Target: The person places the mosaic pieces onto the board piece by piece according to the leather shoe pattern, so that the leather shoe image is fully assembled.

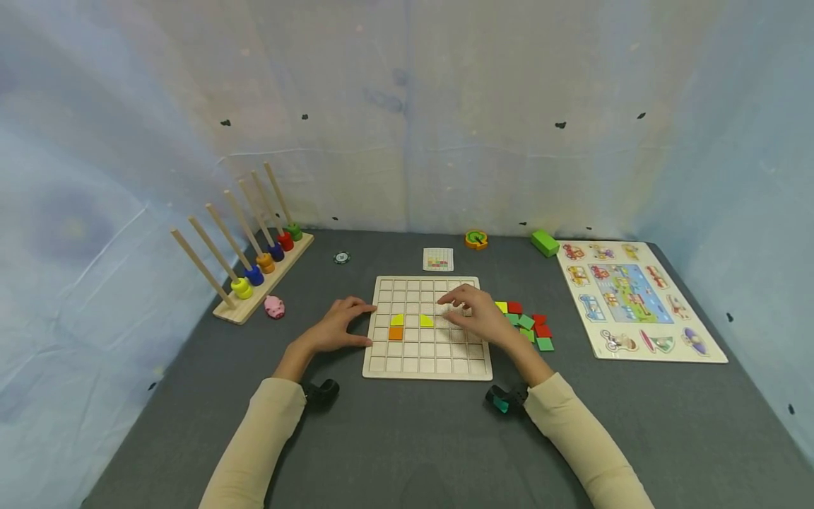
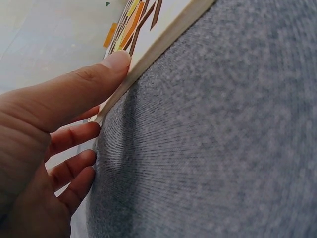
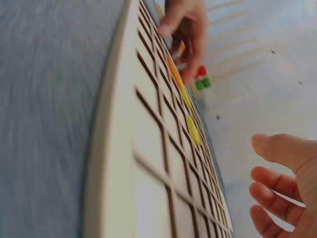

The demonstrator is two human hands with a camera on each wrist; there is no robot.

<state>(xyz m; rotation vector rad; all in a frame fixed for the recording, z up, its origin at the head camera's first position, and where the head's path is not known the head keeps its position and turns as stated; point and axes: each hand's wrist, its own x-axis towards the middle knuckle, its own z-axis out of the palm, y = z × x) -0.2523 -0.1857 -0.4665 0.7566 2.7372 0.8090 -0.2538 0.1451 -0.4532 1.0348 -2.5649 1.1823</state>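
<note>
A wooden grid board [image 1: 427, 364] lies in the middle of the table. On its left part sit an orange square tile [image 1: 396, 333], a yellow tile [image 1: 397, 320] directly above it and, to the right, another yellow tile [image 1: 426, 321]. My left hand [image 1: 337, 326] rests at the board's left edge, its thumb [image 2: 117, 62] against the rim and its fingers spread. Above the right part of the board hovers my right hand [image 1: 477, 314], fingers loosely bent; the right wrist view shows nothing between thumb and fingers. Loose red, green and yellow tiles [image 1: 526, 322] lie beside it, partly behind the hand.
A small pattern card [image 1: 438, 259] lies behind the board. At the left stand a peg rack [image 1: 273, 279] with coloured rings and a pink pig [image 1: 274, 307]. A poker chip [image 1: 341, 257], round toy [image 1: 475, 239], green block [image 1: 545, 243] and picture puzzle [image 1: 636, 304] are farther out.
</note>
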